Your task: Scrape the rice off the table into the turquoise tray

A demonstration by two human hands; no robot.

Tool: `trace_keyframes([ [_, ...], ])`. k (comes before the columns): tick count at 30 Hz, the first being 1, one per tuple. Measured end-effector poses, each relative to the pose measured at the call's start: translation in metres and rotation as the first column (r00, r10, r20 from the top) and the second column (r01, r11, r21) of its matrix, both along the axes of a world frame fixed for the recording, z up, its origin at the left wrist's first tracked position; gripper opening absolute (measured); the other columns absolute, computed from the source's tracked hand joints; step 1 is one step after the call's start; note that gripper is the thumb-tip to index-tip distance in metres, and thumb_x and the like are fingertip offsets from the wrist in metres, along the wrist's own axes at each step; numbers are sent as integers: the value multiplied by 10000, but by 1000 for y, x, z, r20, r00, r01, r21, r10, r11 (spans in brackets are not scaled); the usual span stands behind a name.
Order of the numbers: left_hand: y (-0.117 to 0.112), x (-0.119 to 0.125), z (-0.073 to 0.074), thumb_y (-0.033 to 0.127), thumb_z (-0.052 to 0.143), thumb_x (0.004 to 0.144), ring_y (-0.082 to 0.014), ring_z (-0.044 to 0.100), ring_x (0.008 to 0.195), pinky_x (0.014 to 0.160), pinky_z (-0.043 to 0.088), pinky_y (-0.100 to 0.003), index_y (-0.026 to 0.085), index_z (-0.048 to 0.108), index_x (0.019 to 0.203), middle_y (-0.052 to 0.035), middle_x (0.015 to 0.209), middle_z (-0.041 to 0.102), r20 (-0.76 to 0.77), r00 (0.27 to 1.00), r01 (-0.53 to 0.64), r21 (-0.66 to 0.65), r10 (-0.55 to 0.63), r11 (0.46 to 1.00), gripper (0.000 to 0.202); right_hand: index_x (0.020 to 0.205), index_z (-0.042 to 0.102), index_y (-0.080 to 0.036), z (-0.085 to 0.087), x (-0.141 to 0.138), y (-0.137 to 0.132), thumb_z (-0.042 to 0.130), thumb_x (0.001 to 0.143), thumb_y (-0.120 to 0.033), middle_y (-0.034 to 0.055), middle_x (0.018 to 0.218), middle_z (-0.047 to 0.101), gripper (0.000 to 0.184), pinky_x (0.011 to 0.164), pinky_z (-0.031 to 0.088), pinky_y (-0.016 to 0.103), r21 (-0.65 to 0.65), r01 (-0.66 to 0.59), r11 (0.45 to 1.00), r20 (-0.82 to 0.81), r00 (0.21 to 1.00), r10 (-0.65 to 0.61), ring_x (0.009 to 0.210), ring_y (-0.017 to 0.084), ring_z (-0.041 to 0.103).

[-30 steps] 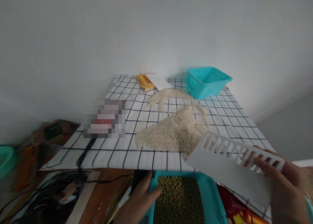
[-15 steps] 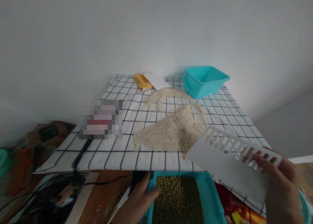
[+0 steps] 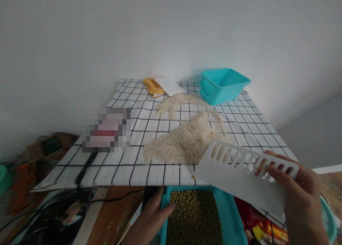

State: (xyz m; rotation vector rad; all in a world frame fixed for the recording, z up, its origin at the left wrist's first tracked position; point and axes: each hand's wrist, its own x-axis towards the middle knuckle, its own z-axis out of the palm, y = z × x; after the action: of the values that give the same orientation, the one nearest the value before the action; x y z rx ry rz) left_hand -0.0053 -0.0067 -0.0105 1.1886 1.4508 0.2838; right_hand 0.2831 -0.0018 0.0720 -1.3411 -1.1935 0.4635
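Note:
At the table's front edge, my left hand (image 3: 153,216) grips the left rim of a turquoise bin (image 3: 231,216), thumb over the inside. Small round green-brown beans (image 3: 193,216) fill much of that bin. My right hand (image 3: 301,191) holds a flat white plastic board (image 3: 237,177) with a row of slots, fingers through the slots at its right end. The board slants over the front right of the table, its left corner beside a pile of pale grain (image 3: 184,141). A few yellowish bits dot the pile, and one bit (image 3: 194,177) lies by the board's corner.
A second turquoise bin (image 3: 224,90) stands at the back right of the checked tablecloth (image 3: 128,170). A yellow packet (image 3: 153,87) and a white sheet (image 3: 169,85) lie at the back. A pixelated object (image 3: 107,131) sits at the left, with a dark strap hanging below it.
The white board has moved left along the front of the grain pile with my right hand. My left hand stays on the bin's rim. The view has shifted slightly.

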Motion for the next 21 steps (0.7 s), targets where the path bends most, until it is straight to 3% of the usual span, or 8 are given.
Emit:
trace_keyframes([
  [4, -1, -1, 2, 421, 440, 738, -321, 399, 1363, 1147, 248, -463, 86, 417, 1393, -177, 1401, 534, -45, 999, -3, 1, 3, 1000, 737, 649, 701, -206, -5, 9, -4, 728, 694, -355, 32, 649, 661, 158, 461, 409, 312, 20, -36, 999, -65, 997, 37, 545, 200, 589],
  [7, -1, 0, 3, 397, 440, 746, -311, 421, 1346, 1139, 260, -458, 133, 445, 1378, -144, 1400, 545, -16, 1000, -15, 0, 15, 1000, 685, 645, 712, -223, -16, 28, -6, 782, 614, -311, 6, 642, 675, 116, 485, 429, 286, 68, 145, 987, -131, 982, -135, 556, 183, 606],
  [10, 0, 0, 2, 408, 440, 741, -326, 411, 1353, 1143, 251, -473, 111, 442, 1378, -158, 1395, 545, -17, 1000, -17, -1, 17, 1000, 703, 581, 687, -218, -27, 42, -7, 819, 537, -319, -12, 569, 645, 171, 448, 403, 250, 49, 315, 948, -156, 940, -304, 520, 156, 582],
  [14, 1, 0, -1, 431, 435, 744, -331, 351, 1396, 1159, 235, -459, 90, 453, 1372, -158, 1434, 509, -59, 998, -9, 6, 9, 1000, 714, 603, 686, -197, -34, 39, -8, 802, 584, -364, 4, 578, 652, 205, 423, 383, 251, -108, 244, 964, -141, 956, -258, 498, 157, 566],
  [17, 1, 0, 0, 427, 460, 749, -306, 421, 1359, 1140, 300, -421, 142, 484, 1358, -120, 1409, 551, -36, 999, -27, 20, 28, 999, 674, 685, 712, -211, -35, 33, -9, 778, 635, -366, -7, 596, 668, 175, 432, 404, 256, -204, 184, 961, -192, 956, -224, 505, 159, 575],
  [21, 2, 1, 3, 425, 450, 744, -303, 441, 1347, 1138, 308, -440, 137, 471, 1369, -117, 1402, 560, -39, 999, -14, 16, 14, 1000, 689, 651, 706, -226, -33, 34, -9, 800, 577, -375, -22, 568, 657, 192, 421, 402, 232, -232, 270, 935, -259, 909, -326, 534, 155, 589],
])
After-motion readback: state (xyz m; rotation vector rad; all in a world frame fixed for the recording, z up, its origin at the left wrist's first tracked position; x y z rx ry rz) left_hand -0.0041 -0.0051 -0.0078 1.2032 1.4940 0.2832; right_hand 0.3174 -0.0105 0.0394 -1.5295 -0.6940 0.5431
